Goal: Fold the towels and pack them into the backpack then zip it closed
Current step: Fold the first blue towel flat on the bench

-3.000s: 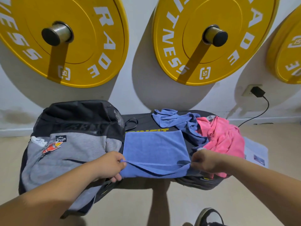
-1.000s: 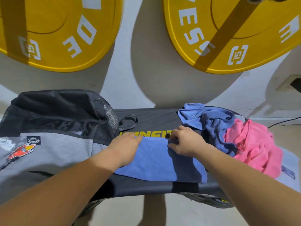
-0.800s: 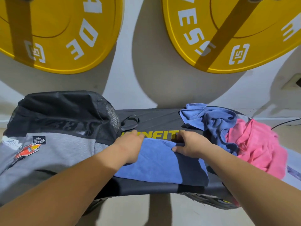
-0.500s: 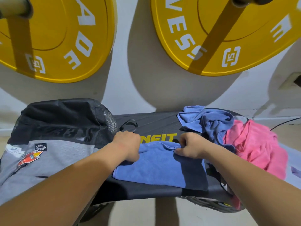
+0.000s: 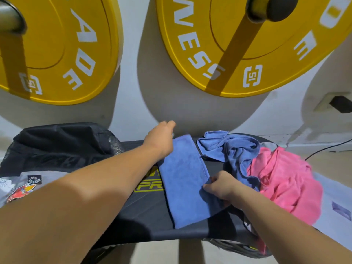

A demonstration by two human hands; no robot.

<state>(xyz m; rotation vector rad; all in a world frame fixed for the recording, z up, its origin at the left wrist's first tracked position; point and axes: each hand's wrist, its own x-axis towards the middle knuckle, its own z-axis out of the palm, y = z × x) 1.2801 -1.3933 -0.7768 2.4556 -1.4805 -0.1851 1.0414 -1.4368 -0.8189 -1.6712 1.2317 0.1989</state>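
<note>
A folded blue towel point(image 5: 185, 180) lies on the black bench point(image 5: 150, 216), its long side pointing away from me. My left hand point(image 5: 161, 138) is at the towel's far left corner, fingers curled around it. My right hand point(image 5: 219, 187) pinches the towel's right edge near the middle. The grey and black backpack point(image 5: 57, 149) lies at the left end of the bench, partly behind my left forearm. A crumpled blue towel point(image 5: 230, 149) and a crumpled pink towel point(image 5: 283, 180) are heaped at the right end.
Two large yellow weight plates point(image 5: 247, 44) hang on pegs on the white wall right behind the bench. A wall socket with a black plug point(image 5: 341, 103) and its cable are at the right. A printed sheet point(image 5: 341, 210) lies on the floor at right.
The folded blue towel has been turned from lying across the bench to lying lengthwise away from me. My left hand moved to its far end, my right hand to its right edge.
</note>
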